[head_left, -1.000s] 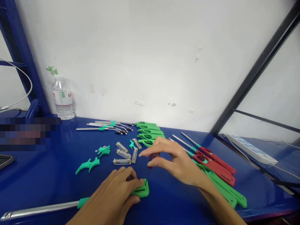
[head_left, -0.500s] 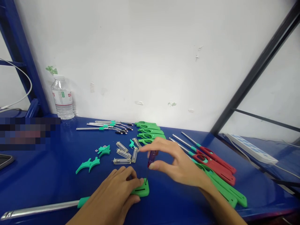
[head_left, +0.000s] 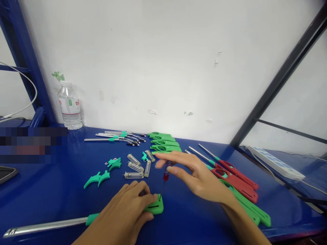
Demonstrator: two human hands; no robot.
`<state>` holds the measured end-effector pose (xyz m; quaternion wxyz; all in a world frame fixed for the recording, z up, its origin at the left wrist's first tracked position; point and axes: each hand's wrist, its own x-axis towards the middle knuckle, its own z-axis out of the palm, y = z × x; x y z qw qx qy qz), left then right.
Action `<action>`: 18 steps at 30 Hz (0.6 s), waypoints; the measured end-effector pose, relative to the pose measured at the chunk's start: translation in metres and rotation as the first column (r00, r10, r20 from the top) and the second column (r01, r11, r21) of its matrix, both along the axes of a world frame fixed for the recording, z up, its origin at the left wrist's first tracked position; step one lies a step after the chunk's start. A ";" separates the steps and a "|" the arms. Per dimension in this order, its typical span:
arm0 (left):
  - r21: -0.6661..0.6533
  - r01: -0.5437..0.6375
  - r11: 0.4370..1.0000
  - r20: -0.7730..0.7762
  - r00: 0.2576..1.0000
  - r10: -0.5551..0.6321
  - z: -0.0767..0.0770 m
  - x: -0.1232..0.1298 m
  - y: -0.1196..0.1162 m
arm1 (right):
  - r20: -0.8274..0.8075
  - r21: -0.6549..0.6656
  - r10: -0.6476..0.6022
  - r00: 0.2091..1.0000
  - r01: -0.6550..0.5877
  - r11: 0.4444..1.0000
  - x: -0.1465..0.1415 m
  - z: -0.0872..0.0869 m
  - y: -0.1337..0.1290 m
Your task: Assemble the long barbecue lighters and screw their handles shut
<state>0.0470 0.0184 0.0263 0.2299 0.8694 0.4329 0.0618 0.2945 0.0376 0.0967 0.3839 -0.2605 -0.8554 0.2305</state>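
My left hand (head_left: 127, 206) presses a green long-nosed lighter (head_left: 156, 207) flat against the blue table, its fingers closed over the handle. The lighter's silver tube (head_left: 48, 227) sticks out to the left past my wrist. My right hand (head_left: 195, 175) pinches the top of a small screwdriver (head_left: 166, 175) with a dark red see-through handle between thumb and fingers. Its thin shaft slants down to the hole at the end of the green handle, close to my left thumb. How deep the tip sits is hidden.
Clear fuel tanks (head_left: 134, 175) and teal triggers (head_left: 96, 178) lie beyond my left hand. Further back are metal tubes with wires (head_left: 114, 139) and green shells (head_left: 165, 143). Red lighters (head_left: 237, 182) and green ones (head_left: 251, 207) lie right. A water bottle (head_left: 70, 109) stands by the wall.
The fingers of my right hand have shifted on the screwdriver, and its handle leans a little further right. My left hand and the green lighter stay in place.
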 end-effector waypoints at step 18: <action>-0.013 -0.007 1.000 0.007 1.000 0.008 0.000 0.001 0.000 | 0.032 0.021 -0.116 0.993 0.116 0.993 -0.003 -0.004 0.002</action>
